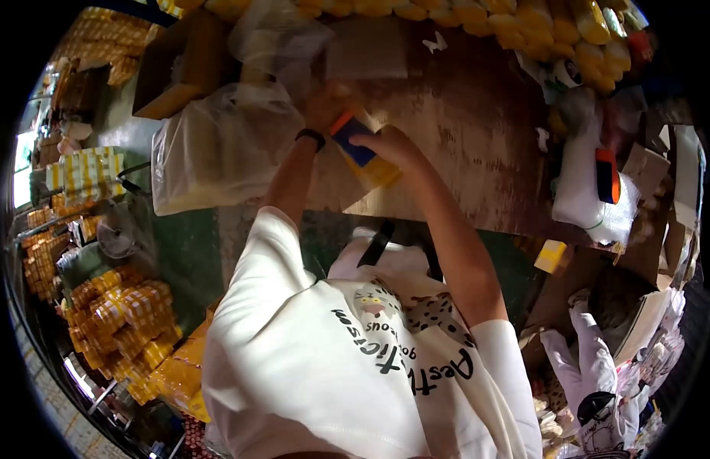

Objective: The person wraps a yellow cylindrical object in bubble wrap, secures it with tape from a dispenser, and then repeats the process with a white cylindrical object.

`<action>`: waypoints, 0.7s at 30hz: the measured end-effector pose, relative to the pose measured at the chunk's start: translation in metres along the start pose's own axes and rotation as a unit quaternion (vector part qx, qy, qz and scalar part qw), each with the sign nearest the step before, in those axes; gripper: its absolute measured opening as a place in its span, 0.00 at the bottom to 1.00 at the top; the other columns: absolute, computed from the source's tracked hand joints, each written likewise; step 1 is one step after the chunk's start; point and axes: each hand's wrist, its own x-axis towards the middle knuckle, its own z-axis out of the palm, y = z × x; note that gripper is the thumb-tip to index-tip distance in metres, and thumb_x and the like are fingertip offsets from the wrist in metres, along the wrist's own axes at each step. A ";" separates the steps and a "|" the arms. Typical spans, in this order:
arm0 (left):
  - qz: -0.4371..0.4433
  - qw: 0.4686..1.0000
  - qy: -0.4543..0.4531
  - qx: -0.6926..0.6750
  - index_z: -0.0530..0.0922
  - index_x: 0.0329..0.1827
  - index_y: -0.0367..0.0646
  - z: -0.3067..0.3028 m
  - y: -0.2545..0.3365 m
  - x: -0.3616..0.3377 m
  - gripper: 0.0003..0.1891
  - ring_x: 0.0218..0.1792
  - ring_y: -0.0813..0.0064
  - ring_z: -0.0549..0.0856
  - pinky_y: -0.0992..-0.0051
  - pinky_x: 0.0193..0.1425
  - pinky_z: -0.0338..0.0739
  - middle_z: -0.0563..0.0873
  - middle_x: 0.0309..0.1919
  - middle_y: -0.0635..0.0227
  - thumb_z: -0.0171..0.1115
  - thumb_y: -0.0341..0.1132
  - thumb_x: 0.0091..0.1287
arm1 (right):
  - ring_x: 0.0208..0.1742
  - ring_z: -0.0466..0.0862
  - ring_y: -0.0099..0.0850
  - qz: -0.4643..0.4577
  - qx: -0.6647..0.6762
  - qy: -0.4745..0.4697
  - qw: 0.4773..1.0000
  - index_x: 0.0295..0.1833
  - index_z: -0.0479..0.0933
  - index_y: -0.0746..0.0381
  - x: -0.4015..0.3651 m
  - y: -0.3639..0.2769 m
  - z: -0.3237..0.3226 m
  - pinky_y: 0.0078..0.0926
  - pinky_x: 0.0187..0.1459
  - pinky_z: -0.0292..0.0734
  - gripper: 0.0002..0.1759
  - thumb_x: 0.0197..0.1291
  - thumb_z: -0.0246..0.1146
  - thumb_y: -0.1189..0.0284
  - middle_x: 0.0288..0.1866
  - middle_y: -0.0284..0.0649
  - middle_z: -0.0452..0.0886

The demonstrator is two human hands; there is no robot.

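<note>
Over the wooden table, my right hand (392,147) grips a blue and orange box-like piece (356,140), thumb pressed on its blue face. My left hand (328,105), with a black band at the wrist, is at the far, orange end of that piece. Its fingers are blurred and in shadow, so their hold does not show. Just below the piece lies something yellow and see-through (378,174), too smeared to name. Left of my left forearm sits a large clear plastic bag (217,149) with pale contents.
A cardboard box (179,65) stands at the back left of the table (477,153). Yellow-wrapped packs line the back edge. On the right lie a bubble wrap roll (581,164) and a dark blue and orange piece (607,176). Another person (592,359) is at lower right.
</note>
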 end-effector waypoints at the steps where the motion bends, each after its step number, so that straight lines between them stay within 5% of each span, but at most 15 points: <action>1: 0.006 0.999 -0.002 -0.036 0.77 0.57 0.46 0.004 -0.010 0.003 0.24 0.50 0.65 0.81 0.68 0.52 0.76 0.82 0.51 0.61 0.66 0.46 0.60 | 0.32 0.84 0.38 0.015 0.049 -0.026 0.998 0.33 0.80 0.72 -0.006 0.001 -0.004 0.29 0.38 0.77 0.33 0.50 0.66 0.46 0.27 0.52 0.81; 2: -0.022 0.999 -0.010 -0.024 0.77 0.57 0.46 0.005 -0.008 0.004 0.24 0.50 0.66 0.81 0.68 0.53 0.76 0.82 0.51 0.62 0.67 0.47 0.60 | 0.34 0.83 0.34 -0.003 0.057 -0.081 0.995 0.36 0.80 0.71 0.003 0.024 0.001 0.29 0.38 0.76 0.33 0.52 0.65 0.46 0.28 0.51 0.81; 4: -0.084 0.996 -0.029 0.001 0.77 0.57 0.48 -0.001 0.008 -0.004 0.26 0.50 0.67 0.81 0.70 0.54 0.76 0.82 0.51 0.63 0.68 0.49 0.58 | 0.33 0.83 0.37 -0.034 0.026 0.028 0.999 0.37 0.79 0.69 -0.018 0.023 0.005 0.33 0.37 0.76 0.33 0.54 0.63 0.44 0.29 0.49 0.82; 7: -0.042 0.999 0.028 0.006 0.79 0.50 0.52 -0.006 0.030 -0.009 0.28 0.46 0.60 0.83 0.64 0.49 0.76 0.85 0.44 0.59 0.62 0.63 0.56 | 0.30 0.82 0.35 -0.062 0.015 0.111 0.992 0.37 0.78 0.70 -0.044 0.031 0.009 0.32 0.34 0.74 0.31 0.58 0.62 0.47 0.27 0.48 0.81; 11: -0.137 0.987 -0.051 0.061 0.76 0.58 0.51 -0.017 0.049 -0.003 0.29 0.47 0.63 0.83 0.70 0.51 0.77 0.84 0.48 0.60 0.68 0.54 0.57 | 0.29 0.79 0.28 -0.041 0.027 0.122 0.991 0.39 0.78 0.70 -0.091 0.063 0.008 0.28 0.32 0.72 0.27 0.59 0.64 0.52 0.27 0.45 0.80; 13: -0.162 0.983 -0.075 0.044 0.75 0.59 0.51 -0.016 0.050 -0.003 0.28 0.46 0.62 0.83 0.69 0.50 0.77 0.84 0.46 0.59 0.67 0.53 0.58 | 0.29 0.81 0.36 -0.034 0.020 0.140 0.989 0.40 0.78 0.70 -0.117 0.101 0.009 0.31 0.34 0.75 0.23 0.58 0.66 0.56 0.29 0.47 0.82; 16: -0.130 0.989 -0.072 0.011 0.74 0.59 0.51 -0.003 0.027 -0.004 0.27 0.45 0.63 0.84 0.68 0.49 0.78 0.84 0.45 0.60 0.66 0.52 0.60 | 0.28 0.81 0.37 -0.093 0.000 0.206 0.974 0.40 0.79 0.68 -0.150 0.153 0.015 0.30 0.34 0.75 0.20 0.57 0.67 0.59 0.27 0.47 0.81; 19: -0.098 0.991 -0.075 0.046 0.75 0.58 0.50 -0.008 0.032 -0.001 0.25 0.45 0.64 0.83 0.67 0.48 0.78 0.84 0.45 0.60 0.65 0.51 0.61 | 0.28 0.81 0.43 0.015 0.046 0.192 0.980 0.39 0.79 0.68 -0.178 0.156 0.009 0.34 0.36 0.76 0.20 0.57 0.66 0.58 0.26 0.48 0.81; 21: -0.106 0.993 -0.056 0.006 0.76 0.56 0.50 0.006 0.013 -0.001 0.25 0.44 0.64 0.84 0.67 0.48 0.78 0.84 0.45 0.61 0.65 0.53 0.60 | 0.31 0.82 0.47 0.006 0.007 0.198 0.980 0.39 0.80 0.67 -0.173 0.158 0.012 0.38 0.38 0.76 0.23 0.58 0.64 0.55 0.26 0.50 0.81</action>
